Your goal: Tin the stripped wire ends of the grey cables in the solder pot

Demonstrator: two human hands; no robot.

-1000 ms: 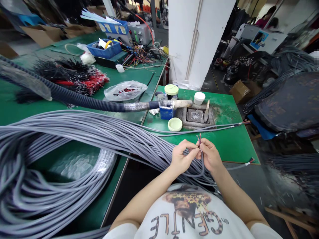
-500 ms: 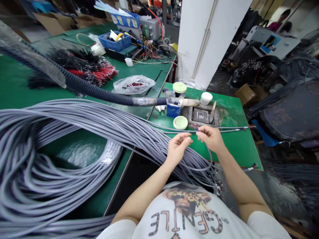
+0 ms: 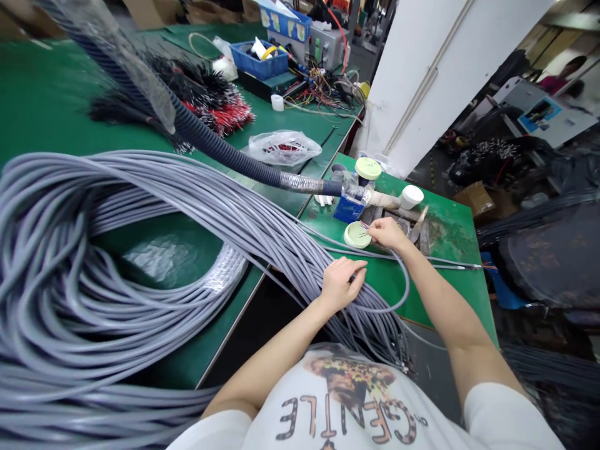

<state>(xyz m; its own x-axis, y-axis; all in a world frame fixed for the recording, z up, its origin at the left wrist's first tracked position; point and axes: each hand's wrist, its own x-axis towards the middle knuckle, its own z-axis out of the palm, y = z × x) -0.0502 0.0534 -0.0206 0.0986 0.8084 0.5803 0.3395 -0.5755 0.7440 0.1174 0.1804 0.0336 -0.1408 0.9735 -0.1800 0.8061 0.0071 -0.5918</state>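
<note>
My right hand [image 3: 385, 233] is closed in a pinch around the end of a grey cable [image 3: 405, 281]. Thin coloured wires poke out of that end, over a shallow pale green dish [image 3: 351, 237]; whether they touch its contents I cannot tell. From the hand the cable loops down towards a thick bundle of grey cables [image 3: 272, 244]. Over this bundle is my left hand [image 3: 344, 282], its fingers loosely bent with a gap between thumb and index, and nothing shows in it. Right of the dish, partly behind my right hand, is a soldering pot [image 3: 424, 240] with a scraper-like tool.
A ribbed hose [image 3: 244, 164] crosses the bench to a blue box [image 3: 347, 209]. Near it stand a lidded jar [image 3: 368, 168] and a white tub [image 3: 411, 197]. Other grey cables lie across the green board [image 3: 462, 297]. A white pillar [image 3: 450, 69] rises behind.
My right hand has carried the cable end left, away from the pot's front, to over the pale green dish. My left hand has drawn away from the wires, down towards the bundle. The view has shifted.
</note>
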